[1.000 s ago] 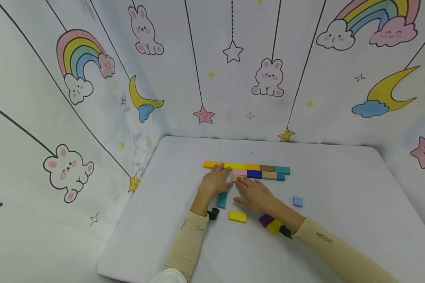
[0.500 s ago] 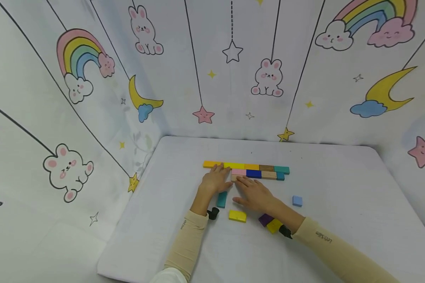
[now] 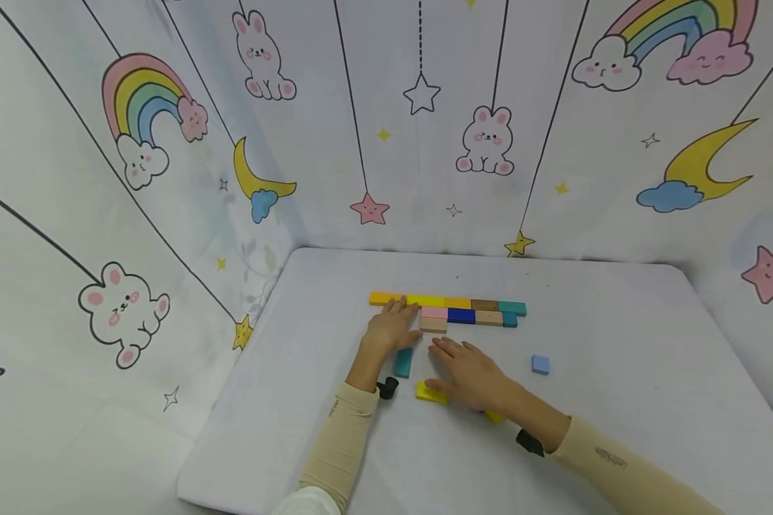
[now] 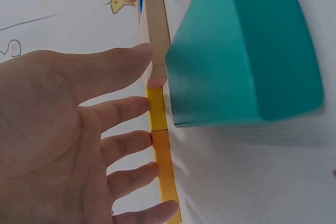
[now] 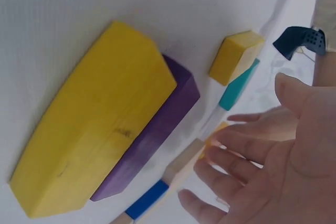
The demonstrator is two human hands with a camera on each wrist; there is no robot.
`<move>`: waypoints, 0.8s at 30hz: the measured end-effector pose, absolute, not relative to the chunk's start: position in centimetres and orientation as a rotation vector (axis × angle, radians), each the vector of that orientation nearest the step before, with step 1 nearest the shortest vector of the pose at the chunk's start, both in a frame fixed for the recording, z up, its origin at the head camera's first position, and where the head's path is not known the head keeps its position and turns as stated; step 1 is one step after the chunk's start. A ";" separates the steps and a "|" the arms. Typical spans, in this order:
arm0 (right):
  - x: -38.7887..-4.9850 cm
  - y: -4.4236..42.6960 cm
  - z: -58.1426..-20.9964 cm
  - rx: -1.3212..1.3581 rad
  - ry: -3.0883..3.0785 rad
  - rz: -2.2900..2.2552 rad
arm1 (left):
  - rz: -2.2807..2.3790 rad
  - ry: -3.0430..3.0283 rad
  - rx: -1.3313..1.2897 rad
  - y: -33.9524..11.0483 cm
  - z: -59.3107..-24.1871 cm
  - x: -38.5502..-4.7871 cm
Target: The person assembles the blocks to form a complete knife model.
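In the head view my left hand (image 3: 389, 332) rests its straight fingertips against the orange and yellow left part of the back row of blocks (image 3: 425, 301). Its thumb is close to a light wood block (image 3: 434, 325), which lies before a pink block (image 3: 434, 312). Beside that wrist lies a teal block (image 3: 402, 363), seen large in the left wrist view. My right hand (image 3: 473, 375) hovers with fingers extended, holding nothing, just short of the second row. Partly beneath it are a yellow block (image 3: 430, 393) and another yellow block (image 5: 94, 124) beside a purple block (image 5: 157, 135).
The second row continues with a dark blue block (image 3: 461, 316), a tan block (image 3: 489, 318) and a small teal-blue block (image 3: 509, 320). A light blue block (image 3: 540, 365) lies apart at the right. The white table (image 3: 618, 343) meets a cartoon-printed backdrop (image 3: 419, 164).
My right hand has drawn back from the light wood block, toward me, now covering the purple block in the head view. The left hand stays where it was.
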State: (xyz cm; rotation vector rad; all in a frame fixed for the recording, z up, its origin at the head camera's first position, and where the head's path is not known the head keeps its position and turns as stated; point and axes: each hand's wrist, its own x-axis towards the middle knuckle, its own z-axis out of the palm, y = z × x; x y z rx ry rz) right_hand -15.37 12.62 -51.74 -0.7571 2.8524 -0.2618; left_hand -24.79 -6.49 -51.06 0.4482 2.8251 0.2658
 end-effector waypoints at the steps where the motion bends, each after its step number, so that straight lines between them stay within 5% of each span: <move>1: -15.0 12.7 -51.7 -0.761 2.850 -0.265 | 0.265 2.823 0.448 -6.5 -51.1 -24.8; 24: -8.4 12.4 -50.3 -0.817 2.740 -0.255 | 0.316 2.806 0.437 -6.5 -50.8 -24.7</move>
